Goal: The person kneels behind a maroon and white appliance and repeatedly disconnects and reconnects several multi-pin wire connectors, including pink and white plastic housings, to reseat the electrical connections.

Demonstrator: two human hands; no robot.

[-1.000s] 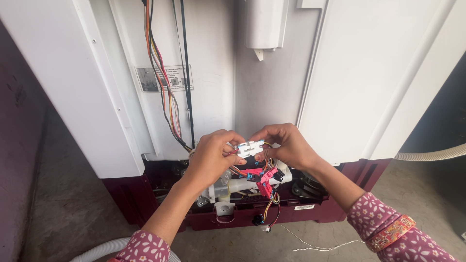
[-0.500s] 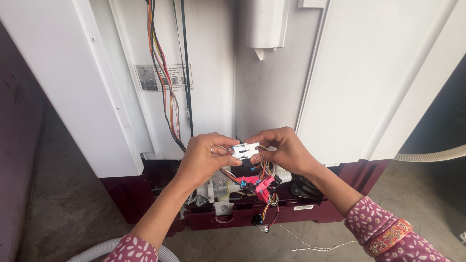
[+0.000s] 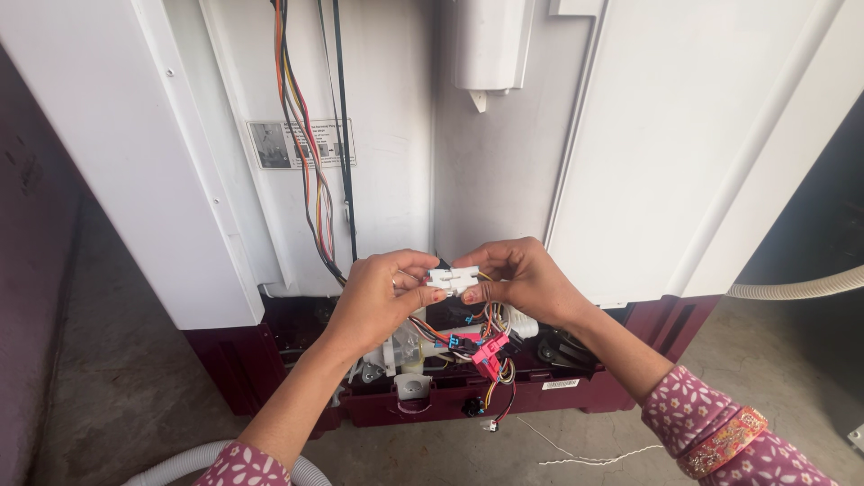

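Both hands meet in front of the open back of a white washing machine [image 3: 666, 162]. A small white plastic wire connector [image 3: 452, 280] sits between them. My left hand [image 3: 382, 297] pinches its left half with thumb and fingers. My right hand [image 3: 526, 281] grips its right half, where coloured wires [image 3: 490, 317] run down into the machine base. Below the hands hang pink connectors [image 3: 490, 353] and a blue one [image 3: 463, 341].
A bundle of coloured and black wires [image 3: 310, 162] runs down the white rear panel beside a label sticker [image 3: 301, 144]. The maroon base [image 3: 540, 396] holds a white pump part [image 3: 405, 355]. Grey hoses lie at bottom left [image 3: 193, 459] and far right [image 3: 792, 290]. Concrete floor surrounds.
Both hands have shifted slightly left and up with the white connector, which stays pinched between them. The wires below hang much as before.
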